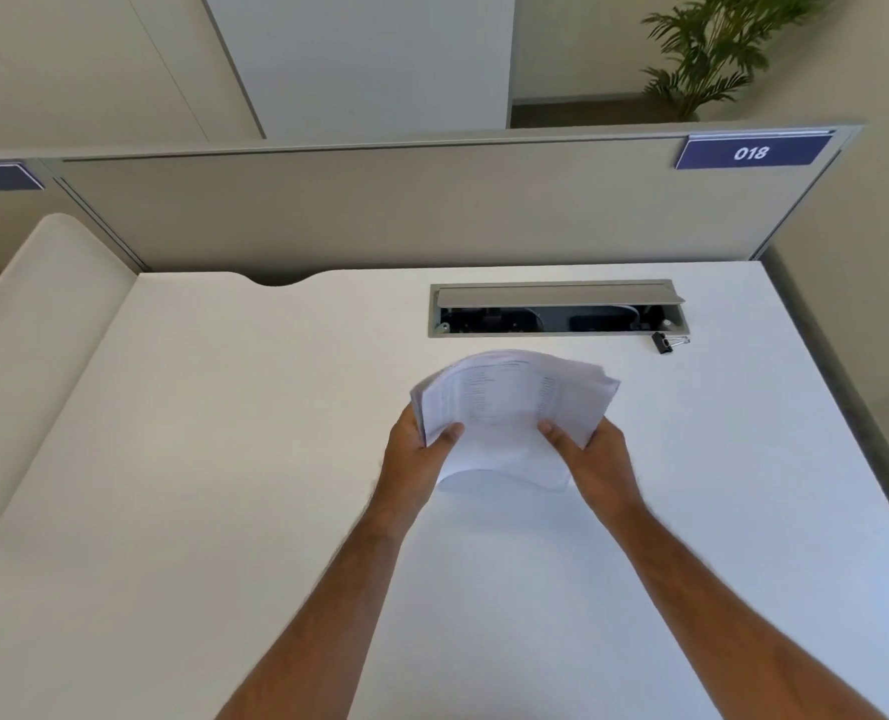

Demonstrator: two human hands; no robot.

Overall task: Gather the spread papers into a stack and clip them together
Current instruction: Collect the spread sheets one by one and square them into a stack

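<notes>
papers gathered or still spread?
Gathered: both hands, left hand and right hand, hold the papers as one bowed stack, edges uneven. Binder clip lies apart, unused.

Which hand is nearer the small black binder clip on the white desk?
Right. The right hand grips the paper stack, below-left of the binder clip; the left hand holds the stack's far side.
</notes>
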